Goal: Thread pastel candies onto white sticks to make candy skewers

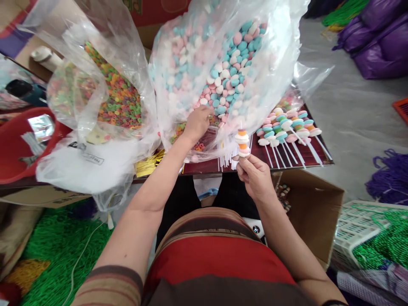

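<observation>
My right hand (256, 175) is closed around the lower end of a candy skewer (242, 143), held upright above the table's front edge. Stacked on it are orange, white and pink pieces. My left hand (198, 123) is at the mouth of a big clear plastic bag (280, 55), with its fingers curled in beside blue, pink and white candies (228, 85). What those fingers hold, if anything, is hidden. Small ring-shaped candies (200, 146) lie just below that hand. White sticks (225, 159) lie between my two hands.
Several finished candy skewers (287, 127) lie at the table's right end. On the left are a bag of ring candies (121, 100), a red basin (19, 170) and gold ties (148, 165). A cardboard box (314, 212) and a white crate (347, 242) stand at lower right.
</observation>
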`<move>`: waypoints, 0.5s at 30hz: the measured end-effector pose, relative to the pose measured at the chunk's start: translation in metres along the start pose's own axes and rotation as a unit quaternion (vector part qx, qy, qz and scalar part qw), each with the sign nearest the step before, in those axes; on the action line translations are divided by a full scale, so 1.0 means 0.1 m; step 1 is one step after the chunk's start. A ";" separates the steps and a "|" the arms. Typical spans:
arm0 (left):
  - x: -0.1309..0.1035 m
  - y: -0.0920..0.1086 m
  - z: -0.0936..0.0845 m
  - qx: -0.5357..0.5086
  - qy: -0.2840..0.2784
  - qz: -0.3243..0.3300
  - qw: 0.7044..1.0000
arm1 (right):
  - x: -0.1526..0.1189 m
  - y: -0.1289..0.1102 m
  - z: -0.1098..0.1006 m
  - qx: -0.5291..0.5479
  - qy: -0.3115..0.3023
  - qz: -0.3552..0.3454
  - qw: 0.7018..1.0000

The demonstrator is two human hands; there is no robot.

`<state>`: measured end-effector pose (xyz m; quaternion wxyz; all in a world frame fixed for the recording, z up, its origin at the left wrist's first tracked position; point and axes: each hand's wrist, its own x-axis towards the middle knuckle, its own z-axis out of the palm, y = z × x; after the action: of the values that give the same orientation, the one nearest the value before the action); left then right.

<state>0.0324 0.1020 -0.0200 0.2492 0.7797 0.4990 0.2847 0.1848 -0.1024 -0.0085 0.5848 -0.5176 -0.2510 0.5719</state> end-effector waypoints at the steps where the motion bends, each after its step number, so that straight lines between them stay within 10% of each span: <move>1: -0.06 0.00 -0.03 -0.070 0.030 -0.019 0.997 | 0.03 -0.02 0.04 -0.001 0.006 -0.006 1.000; 7: -0.61 0.27 -0.12 -0.471 0.067 -0.120 0.871 | 0.27 -0.04 0.36 -0.015 0.043 -0.085 0.995; 15: -1.15 0.65 -0.05 -0.538 0.091 -0.160 0.823 | 0.24 0.04 0.54 -0.093 0.002 -0.108 0.990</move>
<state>0.0312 -0.0278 0.0045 0.6243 0.4016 0.4047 0.5340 0.1406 -0.0636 -0.0010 0.5927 -0.5407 -0.3562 0.4790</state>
